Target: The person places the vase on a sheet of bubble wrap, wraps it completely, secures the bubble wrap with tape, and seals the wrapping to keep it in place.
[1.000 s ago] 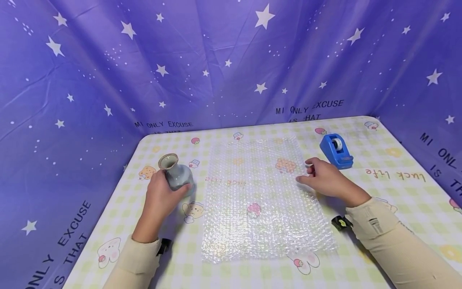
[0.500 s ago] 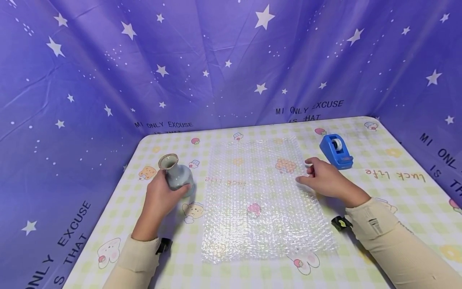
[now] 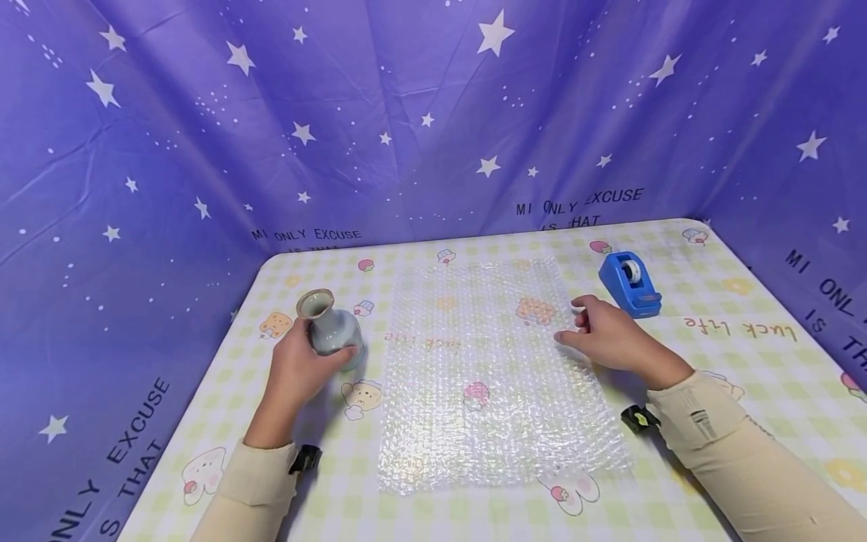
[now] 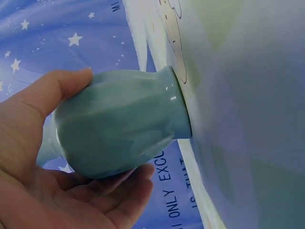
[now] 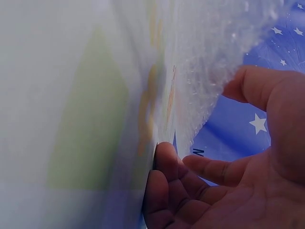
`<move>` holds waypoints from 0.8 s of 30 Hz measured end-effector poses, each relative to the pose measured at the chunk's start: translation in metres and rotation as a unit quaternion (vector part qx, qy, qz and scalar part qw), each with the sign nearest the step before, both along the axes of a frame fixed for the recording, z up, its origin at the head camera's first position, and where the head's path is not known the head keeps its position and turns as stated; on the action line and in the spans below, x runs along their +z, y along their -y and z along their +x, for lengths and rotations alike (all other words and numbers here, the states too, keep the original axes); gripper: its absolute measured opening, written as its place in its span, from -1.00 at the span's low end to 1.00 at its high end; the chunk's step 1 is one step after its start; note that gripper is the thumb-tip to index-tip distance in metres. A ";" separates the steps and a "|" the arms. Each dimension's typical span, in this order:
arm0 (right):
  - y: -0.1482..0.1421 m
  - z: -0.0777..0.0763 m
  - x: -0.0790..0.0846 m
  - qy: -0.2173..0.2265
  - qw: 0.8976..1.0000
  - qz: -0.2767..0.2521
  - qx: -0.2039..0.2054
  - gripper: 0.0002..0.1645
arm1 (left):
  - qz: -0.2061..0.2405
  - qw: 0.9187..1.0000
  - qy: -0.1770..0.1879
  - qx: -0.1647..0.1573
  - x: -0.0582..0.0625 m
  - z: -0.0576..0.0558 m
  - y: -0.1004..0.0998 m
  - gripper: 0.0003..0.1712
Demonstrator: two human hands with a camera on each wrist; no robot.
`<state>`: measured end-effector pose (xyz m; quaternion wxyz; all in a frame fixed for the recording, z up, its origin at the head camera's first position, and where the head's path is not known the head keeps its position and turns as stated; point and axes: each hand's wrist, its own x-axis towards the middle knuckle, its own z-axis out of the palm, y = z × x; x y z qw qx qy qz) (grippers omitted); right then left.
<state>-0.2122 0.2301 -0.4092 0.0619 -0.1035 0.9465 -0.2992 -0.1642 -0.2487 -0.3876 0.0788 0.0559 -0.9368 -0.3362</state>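
At the left of the head view, a grey-blue glazed ceramic vase (image 3: 339,331) stands upright on the table with its brown-rimmed mouth facing up. My left hand (image 3: 298,369) grips its body, thumb on the near side and fingers round the far side. The left wrist view shows the vase's (image 4: 119,119) base against the tabletop. A clear sheet of bubble wrap (image 3: 488,376) lies flat in the middle. Beside its right edge rests my right hand (image 3: 612,335), fingers loosely bent. In the right wrist view the thumb is near or touching the bubble wrap (image 5: 209,62); contact is unclear.
A blue tape dispenser (image 3: 630,284) with a roll of tape stands behind the right hand. The table (image 3: 759,391) has a green checked cover with printed cartoons. Purple star-printed curtains (image 3: 406,135) enclose its back and sides.
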 end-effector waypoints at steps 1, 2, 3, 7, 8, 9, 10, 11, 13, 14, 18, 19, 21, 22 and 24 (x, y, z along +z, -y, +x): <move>0.000 0.000 0.000 0.001 1.000 0.000 0.000 -0.04 | 0.001 1.000 -0.001 0.001 0.000 -0.001 0.000 0.00; 0.000 0.000 -0.001 0.001 1.000 0.000 0.000 -0.05 | 0.001 1.000 -0.002 0.001 0.000 -0.001 0.000 -0.01; 0.000 0.000 -0.001 0.001 1.000 0.000 0.000 -0.05 | 0.001 1.000 -0.004 0.000 0.000 -0.002 0.000 -0.02; -0.001 0.000 -0.001 0.000 1.000 -0.002 0.000 -0.05 | 0.004 1.000 -0.017 -0.004 0.000 -0.006 -0.001 -0.04; -0.001 0.001 -0.001 0.000 1.000 -0.003 0.000 -0.05 | 0.006 1.000 -0.019 -0.005 -0.001 -0.006 -0.001 -0.05; -0.001 0.001 -0.001 0.000 1.000 -0.003 0.001 -0.04 | 0.007 1.000 -0.020 -0.005 -0.001 -0.006 -0.001 -0.05; -0.001 0.001 0.000 0.000 1.000 -0.003 0.002 -0.04 | 0.009 1.000 -0.021 -0.004 -0.002 -0.006 -0.001 -0.05; -0.002 0.001 0.000 0.001 1.000 -0.003 0.003 -0.03 | 0.010 1.000 -0.020 -0.001 -0.002 -0.006 -0.001 -0.06; -0.002 0.001 0.000 0.002 1.000 -0.004 0.004 -0.02 | 0.010 1.000 -0.021 0.002 -0.003 -0.006 -0.001 -0.07; -0.002 0.000 -0.001 0.001 1.000 -0.004 0.005 -0.02 | 0.009 1.000 -0.021 0.004 -0.003 -0.006 0.000 -0.07; -0.001 0.000 -0.001 0.001 1.000 -0.006 0.003 -0.04 | 0.002 1.000 -0.031 0.001 -0.002 -0.006 0.000 -0.08; -0.001 0.000 -0.001 0.000 1.000 -0.006 0.002 -0.04 | 0.000 0.999 -0.035 -0.001 -0.002 -0.006 0.000 -0.08; 0.000 -0.001 -0.001 0.000 1.000 -0.005 0.000 -0.05 | -0.004 0.999 -0.044 -0.005 0.000 -0.006 0.000 -0.09; -0.001 -0.001 -0.002 0.001 1.000 -0.004 -0.001 -0.05 | -0.007 0.999 -0.047 -0.006 0.000 -0.006 0.000 -0.10; -0.001 -0.002 -0.002 0.001 1.000 -0.003 -0.001 -0.04 | -0.012 0.999 -0.050 -0.009 0.002 -0.006 -0.001 -0.10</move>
